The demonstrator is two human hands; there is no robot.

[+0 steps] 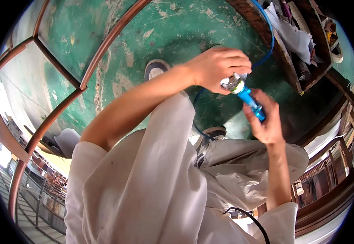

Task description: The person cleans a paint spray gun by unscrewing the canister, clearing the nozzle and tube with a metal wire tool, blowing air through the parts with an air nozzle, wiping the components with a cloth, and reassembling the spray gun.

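Note:
My right hand (pixel 265 118) is wrapped round the blue handle of an air tool (pixel 247 97), which is tilted with its silver, rounded head up and to the left. My left hand (pixel 221 68) reaches across and curls over that head, its fingers bent around the far side. Part of the head and whatever is under the left palm are hidden. A thin blue air hose (pixel 273 38) comes down from the upper right and passes behind my left hand. Where it joins the tool cannot be made out.
Below lies a worn green floor (pixel 144 30) with my shoes (pixel 156 69) on it. A wooden box (pixel 280 44) of cloth and odd tools stands at the upper right. Brown wooden frame bars (pixel 107 40) cross the left side. A black cable (pixel 254 219) hangs by my right sleeve.

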